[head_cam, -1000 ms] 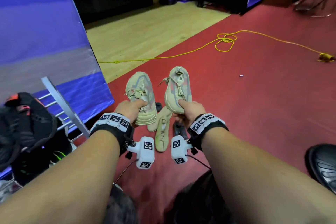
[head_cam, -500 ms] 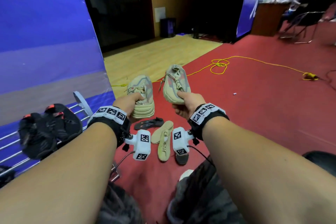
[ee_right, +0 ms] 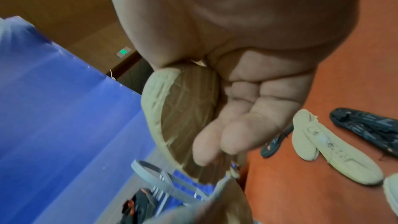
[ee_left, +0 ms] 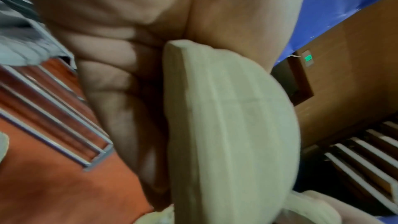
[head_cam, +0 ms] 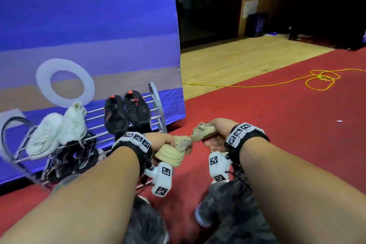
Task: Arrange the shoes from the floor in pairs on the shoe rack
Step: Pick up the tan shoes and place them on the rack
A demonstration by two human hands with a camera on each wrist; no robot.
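My left hand [head_cam: 160, 140] grips a beige sneaker [head_cam: 170, 155] by its heel; the left wrist view shows its ribbed sole [ee_left: 232, 125] against my curled fingers [ee_left: 120, 91]. My right hand [head_cam: 214, 137] grips the matching beige sneaker [head_cam: 204, 131], brown sole [ee_right: 185, 117] under my fingers [ee_right: 237, 125]. Both shoes hang just right of the metal shoe rack [head_cam: 156, 101]. On its top shelf sit a white pair [head_cam: 57, 130] and a black pair with red tabs [head_cam: 126, 114]. Dark shoes [head_cam: 69, 157] fill the lower shelf.
On the red carpet lie a beige pair [ee_right: 333, 151] and two dark shoes [ee_right: 366, 129], [ee_right: 275, 142]. A blue banner [head_cam: 89, 25] stands behind the rack. A yellow cable [head_cam: 320, 81] loops at the far right. My knees [head_cam: 233, 204] are below my hands.
I have turned left, so the rack now fills the left of the head view. Both hands carried the beige sneakers left and lower, near the rack's right end.
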